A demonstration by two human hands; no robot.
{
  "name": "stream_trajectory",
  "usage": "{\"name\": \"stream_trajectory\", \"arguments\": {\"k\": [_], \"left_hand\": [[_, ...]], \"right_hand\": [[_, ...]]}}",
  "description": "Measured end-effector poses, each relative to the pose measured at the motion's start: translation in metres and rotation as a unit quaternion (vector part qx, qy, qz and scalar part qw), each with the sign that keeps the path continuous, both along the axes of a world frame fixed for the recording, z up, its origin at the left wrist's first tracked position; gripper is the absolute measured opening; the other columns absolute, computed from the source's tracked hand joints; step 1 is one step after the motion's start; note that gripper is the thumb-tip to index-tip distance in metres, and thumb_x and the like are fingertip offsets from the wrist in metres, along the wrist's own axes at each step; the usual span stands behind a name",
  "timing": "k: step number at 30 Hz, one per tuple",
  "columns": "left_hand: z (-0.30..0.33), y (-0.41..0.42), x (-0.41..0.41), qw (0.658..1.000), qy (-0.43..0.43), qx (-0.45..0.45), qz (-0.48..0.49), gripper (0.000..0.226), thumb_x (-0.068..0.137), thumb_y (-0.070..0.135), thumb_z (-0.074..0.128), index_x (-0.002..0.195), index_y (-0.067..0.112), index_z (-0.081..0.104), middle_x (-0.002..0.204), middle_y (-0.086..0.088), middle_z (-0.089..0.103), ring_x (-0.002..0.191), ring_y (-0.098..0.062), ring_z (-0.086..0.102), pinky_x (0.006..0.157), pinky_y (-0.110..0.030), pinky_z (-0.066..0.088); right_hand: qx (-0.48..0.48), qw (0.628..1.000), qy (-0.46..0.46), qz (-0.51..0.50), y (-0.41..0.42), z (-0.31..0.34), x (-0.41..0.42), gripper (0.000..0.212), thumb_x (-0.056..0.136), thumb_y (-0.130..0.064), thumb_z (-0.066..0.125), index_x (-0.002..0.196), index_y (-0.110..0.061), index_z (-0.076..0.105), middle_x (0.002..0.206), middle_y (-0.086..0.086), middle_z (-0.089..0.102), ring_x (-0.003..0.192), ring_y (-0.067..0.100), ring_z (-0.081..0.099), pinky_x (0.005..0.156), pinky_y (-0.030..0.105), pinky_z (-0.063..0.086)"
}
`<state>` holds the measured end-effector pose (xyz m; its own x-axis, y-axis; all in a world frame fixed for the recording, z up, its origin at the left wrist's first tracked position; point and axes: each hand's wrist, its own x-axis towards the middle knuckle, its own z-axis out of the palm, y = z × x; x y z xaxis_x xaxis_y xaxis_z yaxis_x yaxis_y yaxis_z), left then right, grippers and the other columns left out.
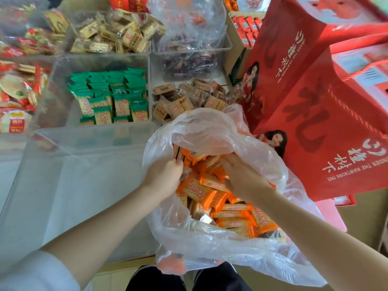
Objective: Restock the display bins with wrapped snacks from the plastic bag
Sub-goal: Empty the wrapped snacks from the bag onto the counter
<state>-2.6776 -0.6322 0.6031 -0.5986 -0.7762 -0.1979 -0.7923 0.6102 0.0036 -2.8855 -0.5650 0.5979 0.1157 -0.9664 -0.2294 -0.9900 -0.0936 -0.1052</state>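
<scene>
Orange snacks (pixel 212 192), plastic bag (pixel 210 131), both hands (pixel 163 175) inside

A display surface (pixel 159 70), pale where it shows between containers, carries clear plastic bins (pixel 100 59) set side by side in rows. One holds green-wrapped snacks (pixel 109 97), another tan-wrapped ones (pixel 117 36), and the nearest bin (pixel 84 185) looks mostly unfilled. Loose brown-wrapped snacks (pixel 189 99) lie heaped beside the green ones.

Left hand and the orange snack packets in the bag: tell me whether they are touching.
Touching. In the head view the left hand is inside the plastic bag, its curled fingers closed on orange snack packets at the pile's upper edge.
</scene>
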Motion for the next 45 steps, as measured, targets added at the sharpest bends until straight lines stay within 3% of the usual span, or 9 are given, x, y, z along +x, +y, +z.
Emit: {"name": "stream_trajectory", "arguments": {"k": [9,15,24,27,30,32,35,41,45], "left_hand": [[0.04,-0.004,0.029,0.953,0.297,-0.017,0.048,0.011,0.087,0.005,0.059,0.096,0.004,0.065,0.088,-0.007,0.067,0.067,-0.024,0.061,0.056,-0.029,0.047],[0.046,-0.022,0.028,0.912,0.377,-0.001,0.163,0.02,0.093,0.009,0.051,0.109,0.006,0.064,0.093,-0.006,0.067,0.08,-0.019,0.06,0.066,-0.024,0.044],[0.063,-0.114,-0.01,0.619,0.638,0.212,0.406,0.01,0.096,0.012,0.048,0.103,0.017,0.054,0.113,-0.007,0.056,0.097,-0.021,0.06,0.071,-0.026,0.054],[0.054,-0.154,-0.03,0.578,0.657,0.234,0.423,0.017,0.097,0.011,0.046,0.113,0.012,0.051,0.114,-0.006,0.052,0.095,-0.018,0.058,0.072,-0.025,0.054],[0.027,-0.179,-0.04,0.643,0.591,0.243,0.423,0.028,0.097,0.01,0.045,0.125,0.008,0.045,0.119,-0.005,0.05,0.1,-0.023,0.056,0.083,-0.035,0.054],[0.008,-0.185,-0.04,0.777,0.46,0.209,0.375,0.036,0.096,0.013,0.047,0.131,0.009,0.042,0.129,-0.011,0.052,0.11,-0.029,0.055,0.094,-0.043,0.048],[0.0,-0.174,-0.039,0.891,0.359,0.098,0.259,0.047,0.094,0.016,0.051,0.138,0.01,0.037,0.14,-0.011,0.043,0.126,-0.027,0.044,0.105,-0.039,0.038],[0.021,-0.113,-0.052,0.909,0.348,0.223,-0.057,0.073,0.084,0.047,0.061,0.143,0.018,0.03,0.146,0.003,0.033,0.132,-0.01,0.032,0.103,-0.021,0.028],[-0.015,-0.103,-0.08,0.932,0.239,0.211,-0.173,0.111,0.064,0.047,0.079,0.147,0.032,0.007,0.152,0.003,0.021,0.135,-0.02,0.031,0.102,-0.04,0.04]], "right_hand": [[0.052,0.993,0.016,0.101,-0.007,-0.032,0.06,0.092,0.088,-0.045,0.055,0.149,-0.022,-0.009,0.142,0.009,0.036,0.13,0.028,0.035,0.106,0.038,0.029],[0.013,0.996,0.087,0.011,-0.021,-0.018,0.03,0.057,0.093,-0.024,0.048,0.143,-0.011,0.023,0.145,0.008,0.038,0.132,0.026,0.036,0.107,0.033,0.029],[-0.123,0.979,-0.032,0.161,-0.032,0.039,0.039,0.004,0.079,-0.011,0.06,0.079,-0.014,0.062,0.076,-0.002,0.058,0.068,0.021,0.058,0.053,0.029,0.044],[-0.306,0.943,0.055,0.118,-0.049,0.049,0.023,0.032,0.069,-0.019,0.076,0.099,-0.011,0.068,0.109,0.008,0.066,0.105,0.029,0.057,0.089,0.041,0.042],[-0.167,0.973,0.153,0.036,-0.058,0.051,0.002,0.1,0.055,-0.056,0.08,0.137,-0.008,0.047,0.148,0.018,0.035,0.137,0.037,0.03,0.111,0.049,0.015],[-0.053,0.975,0.216,0.011,-0.058,0.034,-0.01,0.117,0.066,-0.065,0.069,0.148,-0.011,0.006,0.155,0.019,-0.004,0.144,0.035,0.005,0.116,0.049,0.002],[-0.028,0.977,0.191,-0.093,-0.069,0.009,-0.025,0.107,0.074,-0.037,0.074,0.146,-0.019,-0.004,0.155,0.015,0.018,0.139,0.032,0.03,0.113,0.045,0.026],[0.02,0.954,-0.119,-0.274,-0.103,0.007,-0.062,0.045,0.093,-0.009,0.046,0.136,-0.009,0.032,0.102,0.012,0.058,0.103,0.033,0.059,0.072,0.028,0.037],[0.119,0.949,-0.181,-0.23,-0.094,0.013,-0.063,0.083,0.082,-0.05,0.062,0.144,-0.026,0.012,0.107,0.006,0.062,0.096,0.028,0.06,0.075,0.03,0.041]]}}
